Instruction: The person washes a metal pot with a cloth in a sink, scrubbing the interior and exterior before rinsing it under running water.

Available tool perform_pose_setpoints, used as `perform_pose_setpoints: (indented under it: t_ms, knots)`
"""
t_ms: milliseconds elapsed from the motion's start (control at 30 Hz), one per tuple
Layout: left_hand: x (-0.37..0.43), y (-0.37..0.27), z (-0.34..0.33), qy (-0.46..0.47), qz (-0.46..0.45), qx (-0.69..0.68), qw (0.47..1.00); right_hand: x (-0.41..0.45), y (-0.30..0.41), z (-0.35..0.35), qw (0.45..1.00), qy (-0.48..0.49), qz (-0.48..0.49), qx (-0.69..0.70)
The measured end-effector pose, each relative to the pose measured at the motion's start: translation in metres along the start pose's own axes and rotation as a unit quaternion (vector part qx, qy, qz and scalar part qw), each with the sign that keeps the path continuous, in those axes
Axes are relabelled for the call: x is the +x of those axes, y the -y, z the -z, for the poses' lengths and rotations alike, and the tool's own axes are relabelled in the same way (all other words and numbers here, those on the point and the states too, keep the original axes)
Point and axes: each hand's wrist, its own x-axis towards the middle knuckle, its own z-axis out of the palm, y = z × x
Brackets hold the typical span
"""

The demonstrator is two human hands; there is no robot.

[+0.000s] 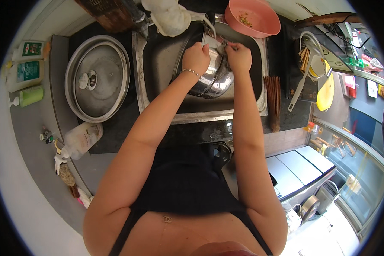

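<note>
A shiny stainless steel pot (pixel 216 81) sits tilted inside the metal sink basin (pixel 160 70). My left hand (pixel 196 59), with a bracelet at its wrist, is closed on the pot's rim. On the pot's right side, my right hand (pixel 240 59) is closed with thumb and fingers at the far edge. A grey streak runs down the pot beside those fingers; whether it is a scrubber or water I cannot tell. The bent faucet spout (pixel 210 25) comes down just beyond my hands. Both hands partly hide the pot's rim.
Left of the sink lies a round steel lid or basin (pixel 99 80), near a plastic bottle (pixel 83 139). A pink bowl (pixel 252 17) with food scraps stands behind. At right are a stick brush (pixel 273 102) and a ladle (pixel 302 80). A white cloth (pixel 169 16) hangs by the faucet.
</note>
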Motion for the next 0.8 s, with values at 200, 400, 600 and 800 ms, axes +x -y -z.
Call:
perform_pose_setpoints:
  t_ms: [200,400,600,800]
  knots:
    - [-0.004,0.008,0.004,-0.005,0.010,0.000,1.000,-0.084,0.000,-0.006,0.996,-0.067,0.044,0.033]
    - [-0.007,-0.001,-0.005,-0.004,-0.032,0.013,0.999,-0.010,-0.003,0.000,0.999,-0.047,0.008,0.001]
    - [-0.009,0.009,0.000,-0.007,-0.024,0.036,0.999,-0.094,-0.005,-0.014,0.987,-0.125,0.067,0.070]
    - [0.000,0.007,-0.004,-0.015,-0.040,0.009,0.999,0.031,-0.022,-0.005,0.969,-0.004,-0.094,0.228]
